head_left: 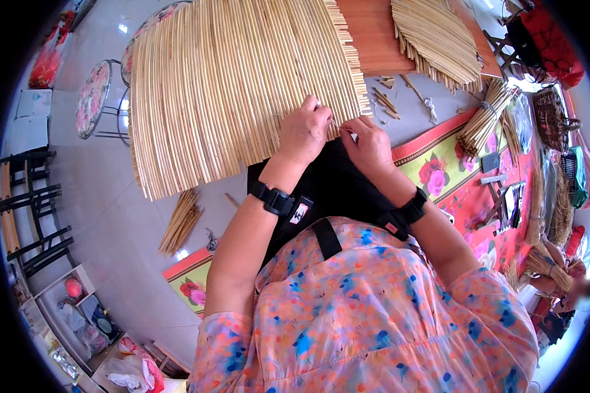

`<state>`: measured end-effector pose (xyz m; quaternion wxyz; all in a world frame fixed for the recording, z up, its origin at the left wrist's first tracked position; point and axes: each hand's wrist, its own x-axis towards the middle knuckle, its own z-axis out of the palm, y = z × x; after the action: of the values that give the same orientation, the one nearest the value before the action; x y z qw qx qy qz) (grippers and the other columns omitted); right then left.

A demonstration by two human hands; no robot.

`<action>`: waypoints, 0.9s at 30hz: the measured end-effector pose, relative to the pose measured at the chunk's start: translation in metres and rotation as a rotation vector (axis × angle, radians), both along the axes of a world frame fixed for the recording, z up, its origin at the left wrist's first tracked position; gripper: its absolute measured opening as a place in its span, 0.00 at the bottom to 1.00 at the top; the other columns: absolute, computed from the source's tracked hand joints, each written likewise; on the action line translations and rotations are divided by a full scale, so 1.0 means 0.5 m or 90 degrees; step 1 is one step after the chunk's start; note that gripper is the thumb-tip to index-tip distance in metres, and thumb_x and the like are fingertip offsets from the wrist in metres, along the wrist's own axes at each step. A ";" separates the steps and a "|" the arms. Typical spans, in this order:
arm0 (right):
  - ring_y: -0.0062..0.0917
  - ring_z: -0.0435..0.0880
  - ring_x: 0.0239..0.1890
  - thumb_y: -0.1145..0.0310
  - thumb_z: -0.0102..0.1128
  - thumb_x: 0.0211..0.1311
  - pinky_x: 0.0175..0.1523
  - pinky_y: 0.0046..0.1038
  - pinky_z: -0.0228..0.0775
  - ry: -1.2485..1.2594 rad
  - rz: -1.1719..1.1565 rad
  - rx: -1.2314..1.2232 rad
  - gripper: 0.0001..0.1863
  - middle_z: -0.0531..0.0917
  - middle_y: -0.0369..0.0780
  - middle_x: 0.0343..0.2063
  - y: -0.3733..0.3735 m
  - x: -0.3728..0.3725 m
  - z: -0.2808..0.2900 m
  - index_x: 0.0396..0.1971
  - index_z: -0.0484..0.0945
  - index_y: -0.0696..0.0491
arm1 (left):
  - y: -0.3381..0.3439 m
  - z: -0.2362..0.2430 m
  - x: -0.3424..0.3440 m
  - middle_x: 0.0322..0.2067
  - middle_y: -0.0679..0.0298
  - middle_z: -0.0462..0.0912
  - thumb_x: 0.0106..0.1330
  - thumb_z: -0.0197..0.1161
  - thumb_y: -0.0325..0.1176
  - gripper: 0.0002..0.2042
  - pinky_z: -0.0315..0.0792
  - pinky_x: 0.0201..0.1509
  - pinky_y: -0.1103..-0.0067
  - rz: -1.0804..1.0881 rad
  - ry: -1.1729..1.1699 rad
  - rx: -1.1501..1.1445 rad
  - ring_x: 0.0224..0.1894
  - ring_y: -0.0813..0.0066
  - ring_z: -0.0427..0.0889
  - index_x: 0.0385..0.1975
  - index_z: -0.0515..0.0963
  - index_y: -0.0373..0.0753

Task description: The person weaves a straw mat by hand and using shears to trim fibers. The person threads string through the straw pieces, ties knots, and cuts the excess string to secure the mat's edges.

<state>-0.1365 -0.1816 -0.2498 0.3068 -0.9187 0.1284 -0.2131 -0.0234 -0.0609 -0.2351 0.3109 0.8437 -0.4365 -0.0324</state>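
A large mat of pale straw-like stalks (236,85), laid side by side in a row, spreads in front of me with its near edge close to my lap. At its near right corner my left hand (305,133) rests on the stalks, knuckles up and fingers curled in. Just right of it, my right hand (368,145) is closed in a pinch beside the mat's edge. A small whitish bit shows at its fingers, perhaps thread. What either pinch holds is too small to make out. Both wrists wear black bands.
A brown table (373,33) stands ahead, bearing a second stalk piece (436,42). A tied stalk bundle (488,118) lies at right on a floral mat (432,167). Cut stalks (182,223) are on the floor at left, near a round floral stool (95,98). Baskets (550,121) line the right side.
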 end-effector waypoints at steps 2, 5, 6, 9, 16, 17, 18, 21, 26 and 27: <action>0.41 0.78 0.29 0.69 0.59 0.52 0.34 0.37 0.71 0.166 0.042 -0.025 0.06 0.78 0.44 0.28 -0.015 -0.026 0.027 0.30 0.77 0.54 | 0.007 -0.009 0.002 0.27 0.59 0.71 0.54 0.62 0.30 0.04 0.74 0.30 0.66 0.025 0.021 -0.019 0.27 0.58 0.78 0.22 0.75 0.39; 0.42 0.78 0.31 0.69 0.59 0.51 0.37 0.38 0.70 0.487 0.150 -0.185 0.07 0.77 0.45 0.33 -0.057 -0.078 0.065 0.31 0.77 0.54 | 0.004 -0.087 0.023 0.27 0.59 0.71 0.54 0.62 0.30 0.04 0.74 0.30 0.66 -0.015 0.008 -0.065 0.27 0.57 0.78 0.22 0.75 0.39; 0.42 0.78 0.31 0.69 0.59 0.51 0.37 0.38 0.70 0.488 0.153 -0.184 0.07 0.77 0.45 0.33 -0.060 -0.079 0.074 0.31 0.77 0.54 | 0.005 -0.098 0.026 0.27 0.59 0.71 0.54 0.62 0.30 0.04 0.74 0.29 0.66 -0.028 0.004 -0.078 0.27 0.57 0.78 0.22 0.75 0.39; 0.42 0.79 0.36 0.71 0.55 0.50 0.41 0.39 0.72 0.438 0.002 -0.115 0.08 0.77 0.45 0.35 -0.067 -0.076 0.104 0.32 0.77 0.53 | 0.004 -0.078 0.024 0.27 0.59 0.71 0.54 0.62 0.29 0.03 0.74 0.30 0.66 -0.016 0.011 -0.121 0.27 0.57 0.78 0.23 0.75 0.39; 0.42 0.79 0.35 0.66 0.61 0.50 0.39 0.38 0.71 0.198 -0.044 -0.018 0.10 0.78 0.43 0.33 -0.008 0.009 0.054 0.33 0.78 0.53 | -0.001 -0.048 0.017 0.34 0.56 0.76 0.54 0.60 0.31 0.06 0.73 0.39 0.66 0.024 -0.013 -0.132 0.37 0.54 0.77 0.31 0.76 0.39; 0.42 0.79 0.35 0.66 0.62 0.50 0.39 0.38 0.72 0.192 -0.038 -0.028 0.11 0.78 0.43 0.32 0.008 0.022 0.054 0.33 0.79 0.53 | 0.001 -0.063 0.022 0.35 0.56 0.77 0.54 0.59 0.31 0.07 0.73 0.40 0.66 0.020 0.025 -0.150 0.39 0.54 0.76 0.32 0.76 0.38; 0.42 0.79 0.35 0.65 0.63 0.49 0.40 0.38 0.72 0.176 -0.041 -0.007 0.12 0.77 0.43 0.33 0.021 0.032 0.062 0.34 0.78 0.53 | 0.005 -0.077 0.026 0.37 0.55 0.77 0.54 0.58 0.31 0.09 0.73 0.42 0.66 0.016 0.063 -0.169 0.41 0.53 0.76 0.34 0.76 0.38; 0.42 0.79 0.35 0.66 0.62 0.48 0.38 0.40 0.72 0.191 -0.047 -0.029 0.13 0.77 0.44 0.35 0.030 0.048 0.046 0.34 0.76 0.54 | -0.005 -0.048 0.019 0.34 0.55 0.77 0.53 0.58 0.30 0.07 0.72 0.40 0.66 0.026 0.184 -0.183 0.39 0.54 0.76 0.32 0.76 0.39; 0.44 0.79 0.32 0.68 0.59 0.49 0.35 0.41 0.72 0.187 -0.048 -0.036 0.11 0.76 0.45 0.34 0.024 0.056 0.024 0.32 0.72 0.56 | 0.002 -0.002 0.015 0.31 0.57 0.76 0.54 0.60 0.30 0.06 0.73 0.36 0.68 -0.015 0.086 -0.118 0.35 0.57 0.77 0.30 0.77 0.38; 0.45 0.78 0.31 0.69 0.58 0.49 0.33 0.42 0.72 0.178 -0.058 -0.036 0.10 0.75 0.45 0.34 0.022 0.056 0.018 0.31 0.72 0.57 | 0.002 0.006 0.013 0.31 0.59 0.76 0.56 0.61 0.30 0.05 0.74 0.34 0.70 -0.022 0.012 -0.052 0.33 0.60 0.79 0.31 0.78 0.38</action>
<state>-0.1084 -0.1706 -0.2409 0.2499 -0.9409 0.2056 -0.1000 -0.0169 -0.0597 -0.2320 0.3484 0.8225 -0.4488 -0.0281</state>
